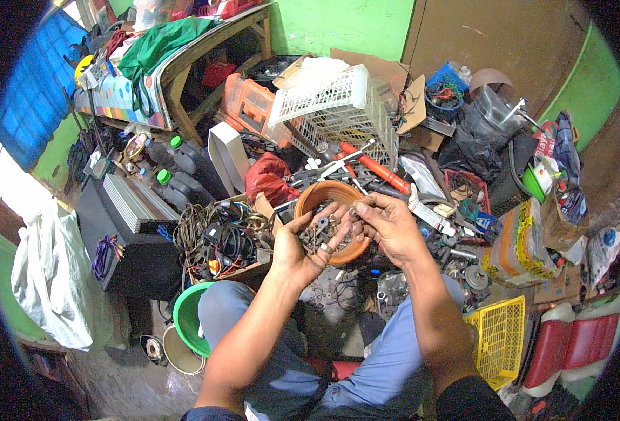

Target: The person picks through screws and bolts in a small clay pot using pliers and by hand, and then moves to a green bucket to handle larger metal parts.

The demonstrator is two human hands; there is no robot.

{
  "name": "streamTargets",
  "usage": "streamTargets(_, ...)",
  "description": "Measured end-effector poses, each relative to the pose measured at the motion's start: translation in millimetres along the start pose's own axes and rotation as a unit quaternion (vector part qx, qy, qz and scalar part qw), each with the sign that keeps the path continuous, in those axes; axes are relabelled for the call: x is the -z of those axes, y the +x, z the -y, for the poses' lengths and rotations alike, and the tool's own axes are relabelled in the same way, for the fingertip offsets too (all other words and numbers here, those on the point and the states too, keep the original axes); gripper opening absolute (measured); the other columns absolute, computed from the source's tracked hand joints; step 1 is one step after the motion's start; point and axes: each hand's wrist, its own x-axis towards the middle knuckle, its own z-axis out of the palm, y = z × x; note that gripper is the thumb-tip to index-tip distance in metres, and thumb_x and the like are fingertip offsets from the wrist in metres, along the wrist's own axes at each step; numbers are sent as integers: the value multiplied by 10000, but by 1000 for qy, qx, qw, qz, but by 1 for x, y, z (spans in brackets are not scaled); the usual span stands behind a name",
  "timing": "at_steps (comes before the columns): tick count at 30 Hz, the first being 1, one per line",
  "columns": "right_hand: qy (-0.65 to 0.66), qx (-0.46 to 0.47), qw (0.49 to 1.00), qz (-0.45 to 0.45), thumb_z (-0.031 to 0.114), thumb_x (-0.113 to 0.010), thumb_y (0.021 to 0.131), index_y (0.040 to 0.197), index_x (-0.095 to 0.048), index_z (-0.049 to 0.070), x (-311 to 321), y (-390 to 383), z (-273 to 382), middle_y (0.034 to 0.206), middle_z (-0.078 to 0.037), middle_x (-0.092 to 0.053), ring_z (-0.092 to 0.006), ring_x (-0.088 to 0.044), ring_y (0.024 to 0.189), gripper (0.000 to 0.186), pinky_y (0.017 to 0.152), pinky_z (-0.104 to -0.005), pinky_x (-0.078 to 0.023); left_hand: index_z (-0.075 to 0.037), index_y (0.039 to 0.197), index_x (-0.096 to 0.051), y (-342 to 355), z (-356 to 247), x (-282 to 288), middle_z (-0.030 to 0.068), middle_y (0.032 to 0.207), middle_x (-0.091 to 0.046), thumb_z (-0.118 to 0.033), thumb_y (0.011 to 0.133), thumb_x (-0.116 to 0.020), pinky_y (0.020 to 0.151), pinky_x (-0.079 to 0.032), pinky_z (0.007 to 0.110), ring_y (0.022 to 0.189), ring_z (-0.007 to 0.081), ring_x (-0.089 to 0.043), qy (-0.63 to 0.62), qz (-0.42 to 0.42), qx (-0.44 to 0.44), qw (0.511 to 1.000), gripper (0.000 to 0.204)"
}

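Over a terracotta-coloured pot (335, 256) of small metal hardware, my left hand (306, 245) is palm up with fingers curved, holding a few small metal parts (322, 226), among them what look like washers or bolts. Just to its right, my right hand (387, 228) pinches a small dark metal piece (354, 212) between thumb and fingers above the pot's right side. The exact shape of that piece is too small to make out, and my hands hide much of the pot's contents.
A cable box (205, 231) sits left of the pot, beside a black case (131, 274). A white crate (338, 91), orange toolbox (247, 105) and red-orange tool (373, 168) lie behind. A taped carton (513, 256), yellow basket (499, 337) and green basin (184, 319) flank my knees.
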Motion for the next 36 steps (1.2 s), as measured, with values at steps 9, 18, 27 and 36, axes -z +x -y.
streamTargets(9, 88, -28, 995, 25, 147, -598, 1022, 1060, -647, -18, -2, -3, 6, 953, -109, -718, -167, -712, 780, 176, 693, -269, -593, 91, 1403, -446, 0, 0, 1, 267, 1395, -537, -218, 1047, -303, 1085, -512, 469, 1271, 375, -574, 1, 5, 2, 1000, 492)
streamTargets(18, 112, -19, 993, 40, 69, -619, 986, 1218, -637, -88, 3, -2, 5, 1128, -187, -715, -226, -730, 966, 281, 840, -325, -628, 90, 1400, -455, 0, -2, 5, 255, 1352, -576, -231, 1056, -294, 1047, -538, 478, 1229, 373, -606, -19, 34, 11, 999, 498)
streamTargets(27, 106, -11, 994, 38, 3, -631, 954, 1223, -627, -97, -4, -5, 12, 1146, -221, -701, -292, -704, 1088, 287, 911, -346, -622, 97, 1388, -466, 1, -2, 8, 251, 1338, -588, -218, 1052, -290, 1049, -535, 486, 1239, 349, -601, -17, 38, 1, 999, 493)
streamTargets(36, 93, -25, 995, -4, 18, -638, 957, 1211, -630, -105, 0, -4, 13, 1145, -227, -701, -273, -718, 1041, 282, 917, -320, -617, 112, 1346, -481, 2, 0, 0, 256, 1300, -595, -209, 1036, -332, 1080, -509, 504, 1224, 369, -606, 22, 16, -10, 1000, 470)
